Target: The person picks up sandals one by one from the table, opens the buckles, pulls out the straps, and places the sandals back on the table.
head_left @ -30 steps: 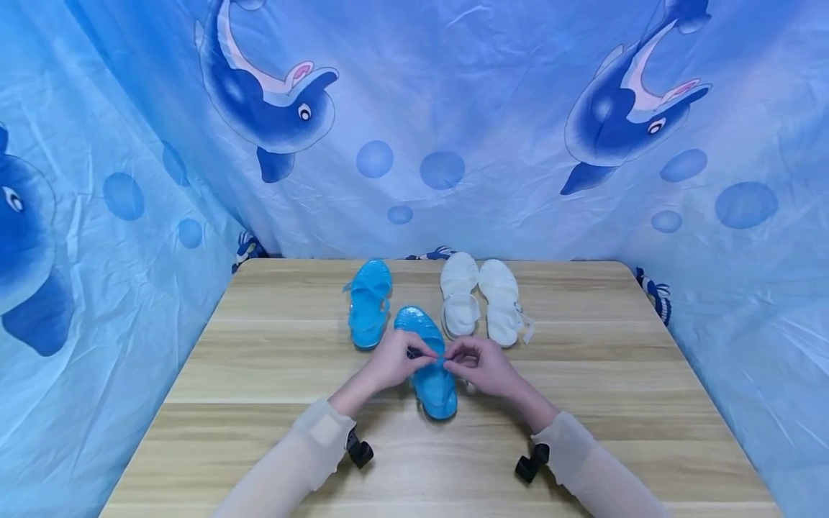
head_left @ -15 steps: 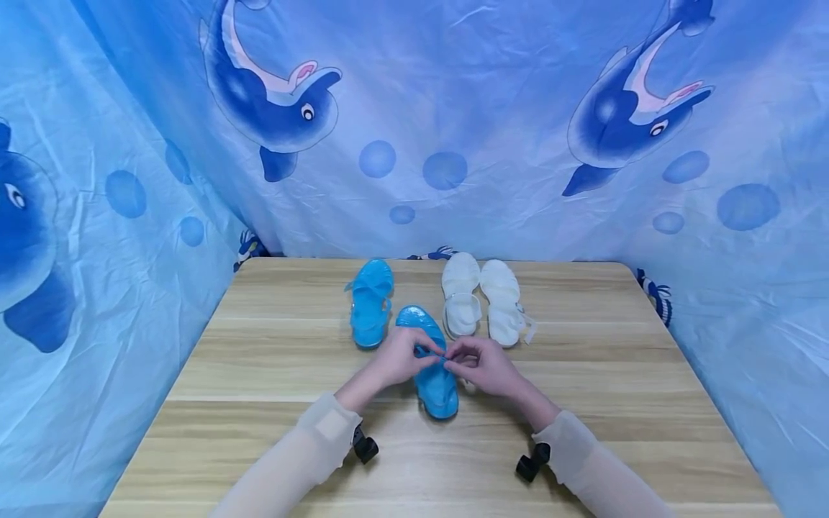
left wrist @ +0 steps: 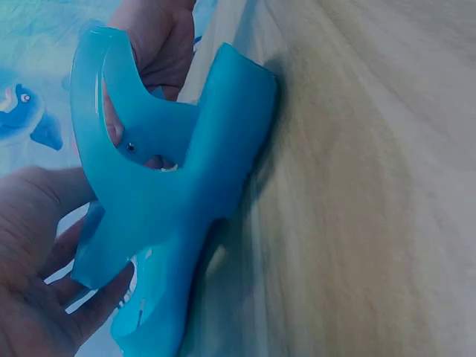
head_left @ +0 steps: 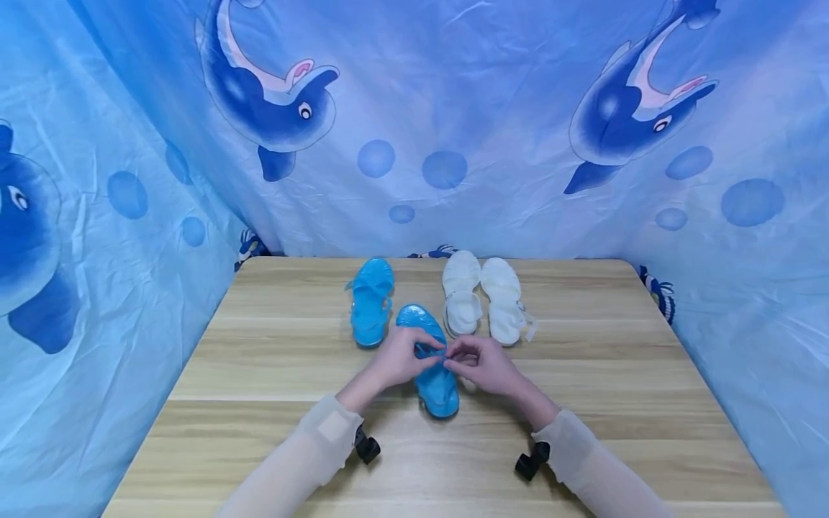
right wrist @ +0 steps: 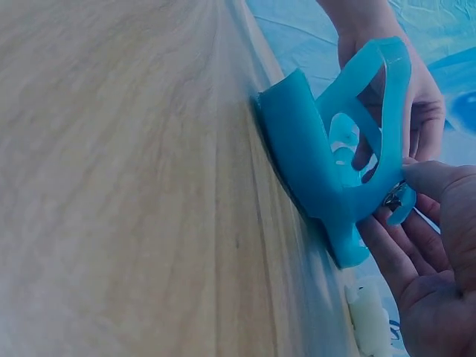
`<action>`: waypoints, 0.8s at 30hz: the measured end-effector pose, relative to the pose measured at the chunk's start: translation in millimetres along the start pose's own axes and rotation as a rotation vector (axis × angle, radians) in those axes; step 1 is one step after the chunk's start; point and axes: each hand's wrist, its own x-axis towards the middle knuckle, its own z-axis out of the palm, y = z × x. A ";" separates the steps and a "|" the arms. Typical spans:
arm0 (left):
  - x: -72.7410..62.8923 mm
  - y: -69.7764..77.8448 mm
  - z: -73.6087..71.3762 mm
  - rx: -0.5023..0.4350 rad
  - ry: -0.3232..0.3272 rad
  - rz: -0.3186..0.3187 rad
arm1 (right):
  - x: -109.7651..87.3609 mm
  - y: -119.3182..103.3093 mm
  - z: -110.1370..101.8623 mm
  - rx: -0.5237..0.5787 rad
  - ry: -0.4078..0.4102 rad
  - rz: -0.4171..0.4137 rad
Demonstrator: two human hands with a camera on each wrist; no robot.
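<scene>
— Where is the blue sandal (head_left: 439,396)?
— Sole down near the middle of the wooden table (head_left: 207,360), between the two hands. The other blue sandal (head_left: 369,316) lies to its far left, the white sandals (head_left: 461,273) to its far right.
— How would it handle?
— Light, I'd guess, and flexible: glossy, rubbery plastic, perhaps a little slippery. The strap (left wrist: 88,111) looks bendy, the sole firmer. I'd take hold by the strap's edges, beside the small metal buckle (right wrist: 394,197).
— And the hands?
— The right hand (head_left: 486,367) pinches the strap by the buckle, thumb against curled fingers. The left hand (head_left: 391,358) also pinches at the strap, thumb and forefinger nearly meeting; exactly what lies between those tips is hidden.
</scene>
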 end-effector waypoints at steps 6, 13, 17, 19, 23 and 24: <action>0.1 0.5 -2.5 -0.003 -0.021 0.010 | 0.1 0.0 1.3 0.009 0.002 0.016; -0.2 0.1 -4.3 0.002 -0.032 0.020 | 0.4 -2.0 -1.3 -0.015 0.008 -0.011; -0.6 0.4 -4.8 0.050 -0.022 0.048 | 1.9 -4.3 -2.5 -0.035 -0.012 -0.022; -0.3 0.8 -4.9 0.083 -0.016 0.066 | 2.7 -5.0 -2.9 -0.043 -0.017 -0.027; 2.1 1.4 -4.2 0.106 -0.018 0.081 | 3.2 -5.5 -3.7 -0.045 -0.017 -0.029; 2.9 1.0 -3.7 0.105 -0.020 0.085 | 3.2 -5.5 -4.0 -0.045 -0.017 -0.030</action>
